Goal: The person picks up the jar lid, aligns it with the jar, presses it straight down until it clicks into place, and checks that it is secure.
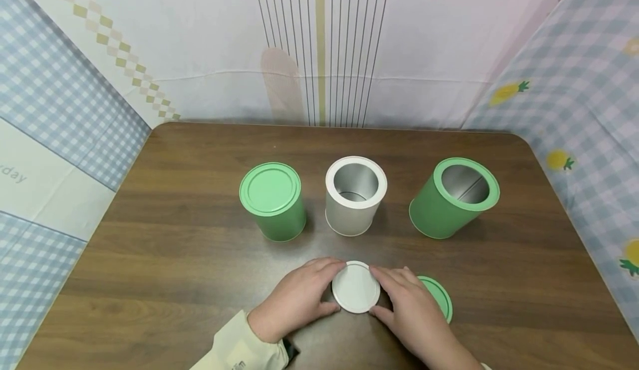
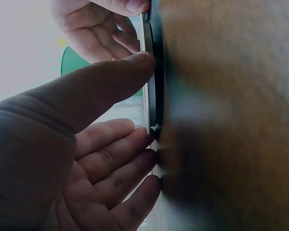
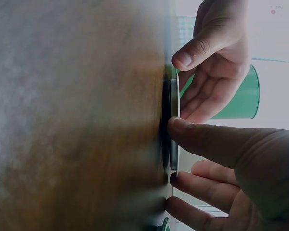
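Note:
A round white lid (image 1: 356,287) lies flat at the near middle of the table, at or just above the wood. My left hand (image 1: 299,295) holds its left edge between thumb and fingers. On the opposite side, my right hand (image 1: 414,312) grips the right edge the same way. Seen edge-on in the left wrist view, the lid (image 2: 147,91) has the left thumb at its rim. The right wrist view shows the right thumb against the lid (image 3: 175,149). A green lid (image 1: 438,298) sits partly hidden behind my right hand.
Beyond the hands stand three cans on the brown wooden table (image 1: 165,259): a green can with its lid on (image 1: 278,220), an open white can (image 1: 349,214) and an open green can (image 1: 436,212). Patterned cloth (image 1: 209,37) hangs behind and at both sides.

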A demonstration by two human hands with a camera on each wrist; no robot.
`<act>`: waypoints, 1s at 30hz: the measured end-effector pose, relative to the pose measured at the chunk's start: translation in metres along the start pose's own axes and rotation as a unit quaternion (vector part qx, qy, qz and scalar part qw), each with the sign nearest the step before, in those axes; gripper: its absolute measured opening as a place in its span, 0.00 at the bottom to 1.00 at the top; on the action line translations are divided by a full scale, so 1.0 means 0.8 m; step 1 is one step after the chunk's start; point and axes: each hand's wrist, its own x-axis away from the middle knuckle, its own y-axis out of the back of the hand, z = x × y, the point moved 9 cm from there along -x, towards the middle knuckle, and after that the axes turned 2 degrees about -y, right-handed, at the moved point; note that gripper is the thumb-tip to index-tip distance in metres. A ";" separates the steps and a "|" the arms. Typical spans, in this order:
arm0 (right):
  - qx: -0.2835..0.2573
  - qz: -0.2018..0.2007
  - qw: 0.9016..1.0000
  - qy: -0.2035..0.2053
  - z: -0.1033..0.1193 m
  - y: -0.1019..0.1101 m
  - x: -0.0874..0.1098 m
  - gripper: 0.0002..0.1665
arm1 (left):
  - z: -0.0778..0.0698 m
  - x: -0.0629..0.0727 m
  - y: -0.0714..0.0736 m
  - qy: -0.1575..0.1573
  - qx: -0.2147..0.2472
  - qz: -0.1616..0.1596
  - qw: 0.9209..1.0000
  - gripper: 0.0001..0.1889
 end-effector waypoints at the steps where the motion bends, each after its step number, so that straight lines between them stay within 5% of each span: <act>1: 0.000 0.000 1.000 -0.001 0.000 0.000 0.000 0.42 | 0.000 0.000 0.000 0.001 0.001 -0.002 1.000 0.34; 30: -0.039 -0.008 0.999 -0.015 -0.003 0.001 0.002 0.40 | 0.005 0.000 0.001 0.016 0.026 -0.013 0.999 0.32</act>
